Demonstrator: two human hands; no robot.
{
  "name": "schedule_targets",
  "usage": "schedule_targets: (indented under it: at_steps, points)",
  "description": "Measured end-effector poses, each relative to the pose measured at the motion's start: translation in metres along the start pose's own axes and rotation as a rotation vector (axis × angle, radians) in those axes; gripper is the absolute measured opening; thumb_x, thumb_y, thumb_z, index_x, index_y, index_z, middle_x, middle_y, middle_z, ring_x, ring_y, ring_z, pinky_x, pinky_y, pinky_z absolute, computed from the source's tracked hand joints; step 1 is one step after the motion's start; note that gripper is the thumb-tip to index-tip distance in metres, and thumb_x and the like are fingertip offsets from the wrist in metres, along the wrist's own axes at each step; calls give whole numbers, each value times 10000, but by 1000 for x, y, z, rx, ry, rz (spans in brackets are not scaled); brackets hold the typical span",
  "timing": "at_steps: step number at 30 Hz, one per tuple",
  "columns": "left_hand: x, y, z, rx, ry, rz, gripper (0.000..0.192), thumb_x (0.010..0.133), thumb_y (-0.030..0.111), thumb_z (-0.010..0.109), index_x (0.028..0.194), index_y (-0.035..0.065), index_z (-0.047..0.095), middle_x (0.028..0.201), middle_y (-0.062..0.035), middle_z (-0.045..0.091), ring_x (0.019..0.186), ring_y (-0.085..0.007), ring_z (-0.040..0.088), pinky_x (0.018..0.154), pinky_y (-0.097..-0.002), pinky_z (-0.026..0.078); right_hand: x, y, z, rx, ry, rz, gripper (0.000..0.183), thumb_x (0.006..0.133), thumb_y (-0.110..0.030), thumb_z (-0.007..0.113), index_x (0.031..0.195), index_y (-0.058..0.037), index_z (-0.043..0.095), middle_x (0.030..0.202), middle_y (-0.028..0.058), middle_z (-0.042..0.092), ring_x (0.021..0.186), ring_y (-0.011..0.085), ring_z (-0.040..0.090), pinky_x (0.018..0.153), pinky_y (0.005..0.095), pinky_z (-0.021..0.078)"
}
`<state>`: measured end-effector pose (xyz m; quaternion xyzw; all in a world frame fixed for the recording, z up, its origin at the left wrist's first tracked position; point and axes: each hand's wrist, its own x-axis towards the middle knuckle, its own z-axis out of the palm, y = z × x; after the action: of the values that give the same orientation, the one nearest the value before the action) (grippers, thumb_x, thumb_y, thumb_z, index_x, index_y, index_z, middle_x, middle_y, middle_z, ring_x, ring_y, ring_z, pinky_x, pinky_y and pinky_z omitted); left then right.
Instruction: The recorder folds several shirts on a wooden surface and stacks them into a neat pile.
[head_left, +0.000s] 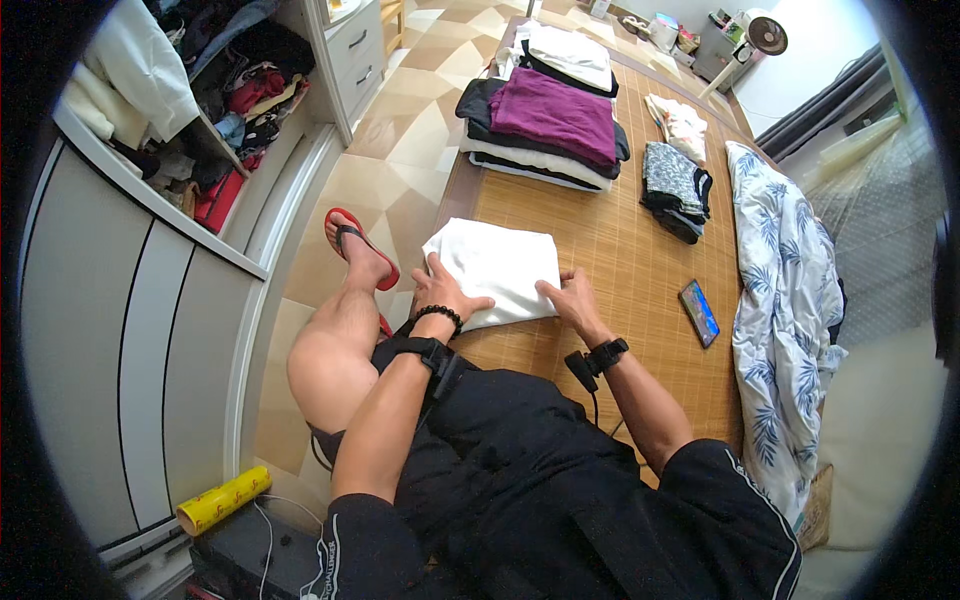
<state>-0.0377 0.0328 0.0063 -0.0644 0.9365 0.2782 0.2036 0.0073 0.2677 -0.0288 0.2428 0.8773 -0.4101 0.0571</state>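
A white folded garment (499, 266) lies on the bamboo mat (600, 225) of the bed, right in front of me. My left hand (442, 289) rests on its near left part, fingers spread, thumb pointing right. At its right edge, my right hand (574, 300) pinches the cloth, thumb on top and fingers at the side. Beyond the garment stands a tall stack of folded clothes with a purple garment (555, 112) and a white one (574, 60) on top. Folded grey and black clothes (675, 184) lie to the right of that stack.
A phone (699, 313) lies on the mat at right, beside a leaf-patterned quilt (776, 315). Farther back is a small patterned white garment (679, 127). To the left stand an open wardrobe (247, 150) with clothes and a yellow roll (225, 500) on a black box (255, 551).
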Motion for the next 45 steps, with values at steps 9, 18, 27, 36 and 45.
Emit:
schedule_targets:
  at_steps: [9, 18, 27, 36, 45]
  points:
    - [32, -23, 15, -260, -104, 61, 1091, 656, 232, 869, 1433, -25, 147, 1258, -350, 552, 1189, -372, 580, 980, -415, 491, -6, -12, -2, 359, -285, 128, 508, 836, -267, 721, 1173, 93, 598, 1104, 202, 658, 945, 249, 657, 792, 349, 530]
    - [17, 12, -16, -1239, -233, 260, 892, 779, -66, 700, 1515, 81, 219, 1242, -142, 575, 1117, -218, 579, 943, -336, 499, -8, -28, -42, 1170, -338, 165, 548, 854, -167, 631, 1330, 44, 458, 1197, 145, 600, 1071, 242, 601, 959, 382, 471]
    - [48, 71, -67, -1325, -582, 372, 600, 881, -51, 636, 1445, 25, 445, 1340, -126, 554, 1138, -179, 583, 980, -316, 491, 44, -65, -100, 1258, -305, 32, 445, 850, -134, 631, 1247, 34, 521, 1109, 112, 644, 1000, 212, 637, 919, 343, 498]
    - [149, 189, -127, -1121, -446, 750, 639, 833, -83, 600, 1444, 31, 452, 1392, -130, 517, 1168, -177, 569, 990, -299, 499, 205, -87, -158, 870, -15, -560, 382, 883, -135, 634, 1222, 2, 522, 1104, 104, 638, 968, 185, 657, 698, 282, 586]
    - [271, 167, -37, -721, -65, 640, 700, 723, 63, 697, 1373, -78, 481, 1396, -214, 528, 1292, -275, 518, 1080, -307, 387, 242, -63, -119, 676, 188, -49, 332, 884, -229, 733, 1048, 15, 579, 966, 95, 648, 829, 173, 663, 672, 324, 589]
